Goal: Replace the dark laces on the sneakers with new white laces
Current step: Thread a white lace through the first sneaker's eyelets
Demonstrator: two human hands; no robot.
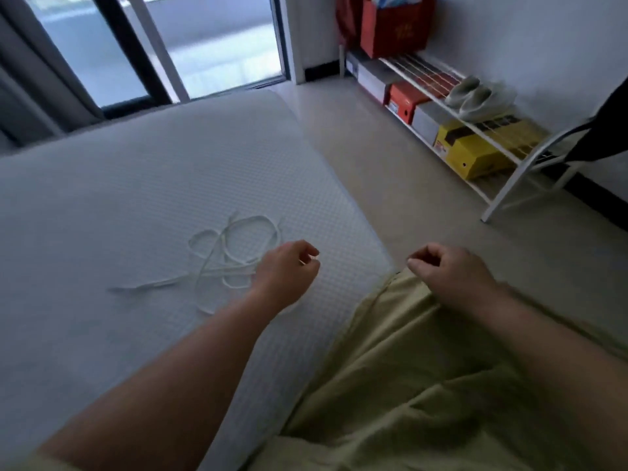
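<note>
White flat woven laces [234, 253], limp and light, lie tangled beside the left hand [287, 270]; judged best pinched at an end. Both hands, including the right hand [448, 270], loosely curled, hold nothing.

arms: bare forearms | legwear [424, 385]: pale olive-yellow cloth, creased | sleeve: pale yellow edge

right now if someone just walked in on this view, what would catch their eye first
Probably the tangle of white laces lying loose on the pale mattress, just beyond the left hand. Both hands hang empty with fingers loosely curled, the right hand over the yellow-green fabric. After that, the bright boxes on the white shoe rack against the far wall, with a pale pair of shoes on top.
</note>
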